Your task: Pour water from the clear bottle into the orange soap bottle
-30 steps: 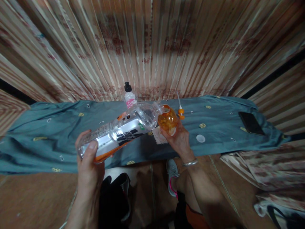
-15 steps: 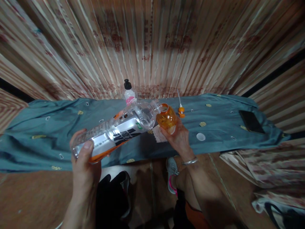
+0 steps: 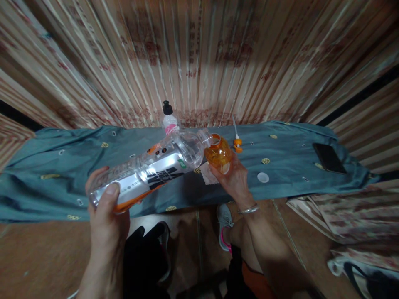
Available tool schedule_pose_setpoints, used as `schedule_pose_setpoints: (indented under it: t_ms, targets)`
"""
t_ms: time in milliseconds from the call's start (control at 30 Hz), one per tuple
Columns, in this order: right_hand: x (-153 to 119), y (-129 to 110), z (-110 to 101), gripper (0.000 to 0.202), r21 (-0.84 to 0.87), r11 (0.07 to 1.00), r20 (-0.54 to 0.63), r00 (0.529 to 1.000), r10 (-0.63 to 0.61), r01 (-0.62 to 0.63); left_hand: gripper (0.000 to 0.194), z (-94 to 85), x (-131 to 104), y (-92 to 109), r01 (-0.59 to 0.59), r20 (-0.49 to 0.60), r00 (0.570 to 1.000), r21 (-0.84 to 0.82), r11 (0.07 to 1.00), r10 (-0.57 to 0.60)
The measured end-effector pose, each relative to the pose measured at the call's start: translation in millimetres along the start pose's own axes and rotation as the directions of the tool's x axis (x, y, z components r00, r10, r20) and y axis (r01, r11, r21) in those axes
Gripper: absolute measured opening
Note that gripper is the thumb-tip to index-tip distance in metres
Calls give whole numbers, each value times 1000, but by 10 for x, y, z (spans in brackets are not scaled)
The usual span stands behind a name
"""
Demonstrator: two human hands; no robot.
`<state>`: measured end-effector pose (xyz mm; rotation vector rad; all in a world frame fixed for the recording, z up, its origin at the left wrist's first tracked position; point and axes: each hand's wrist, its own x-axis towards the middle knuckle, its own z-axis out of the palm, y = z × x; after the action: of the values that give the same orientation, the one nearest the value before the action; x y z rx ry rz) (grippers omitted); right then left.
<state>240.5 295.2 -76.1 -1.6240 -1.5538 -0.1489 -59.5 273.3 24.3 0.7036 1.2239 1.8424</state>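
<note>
My left hand is wrapped round the base of a large clear plastic bottle with a silver and orange label. The bottle lies tilted in the air, its uncapped neck at the open mouth of a small orange see-through bottle. Around that orange bottle my right hand is closed, holding it with the mouth tipped a little to the left. Whether liquid is flowing between them I cannot tell. An orange pump top with a clear tube lies just behind my right hand. A pale cloth or paper piece lies below the bottles.
The narrow table has a blue-green cloth. A bottle with a black cap and pink label stands at the back. On the right are a white round cap and a black phone. A patterned curtain hangs behind.
My left hand has shifted slightly left with the large bottle, whose neck still meets the orange bottle's mouth. My right hand has hardly moved.
</note>
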Motion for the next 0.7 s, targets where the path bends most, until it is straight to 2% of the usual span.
schedule_pose_setpoints:
  t_ms: [367,500,700]
  targets:
    - [-9,13,15,75,-19,1000,-4,1000,-13,13,65,-22,13,-26,-65,65,996,23,998,63]
    - [-4,1,11,79,-17,1000,4,1000,0,0,66,-16,8,-9,-57,62,997,14,998,56]
    - [0,-21,-13,75,1,1000,5,1000,10,-10,64,-12,0,-3,-62,75,995,13,998,61]
